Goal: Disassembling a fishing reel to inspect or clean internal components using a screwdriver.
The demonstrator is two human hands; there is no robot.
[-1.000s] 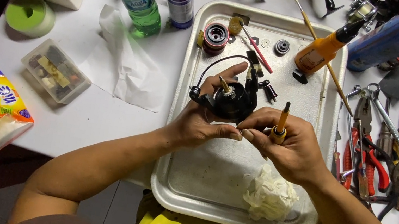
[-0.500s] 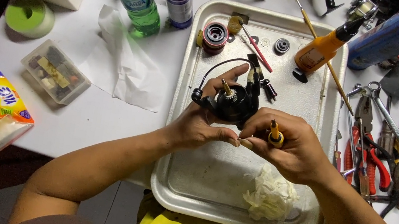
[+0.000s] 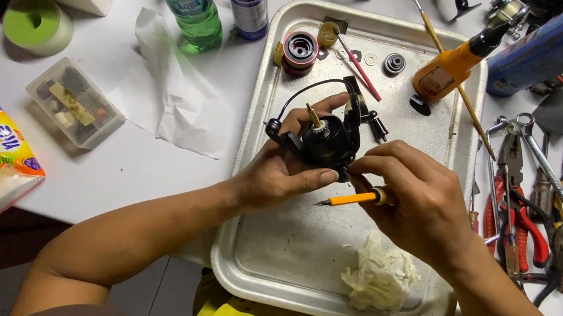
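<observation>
over the metal tray (image 3: 444, 167), the left hand (image 3: 287, 170) cradles the black fishing reel (image 3: 325, 142); the right hand (image 3: 416, 200) pinches an orange-handled tool (image 3: 353, 198) just below it. best keep the reel steady and the tool strokes short.

Glossy black plastic reel (image 3: 325, 142) over a dull, scuffed metal tray (image 3: 440, 141); crumpled white tissue (image 3: 380, 277) (soft-looking), and a smooth orange plastic-handled tool (image 3: 353, 198).
</observation>
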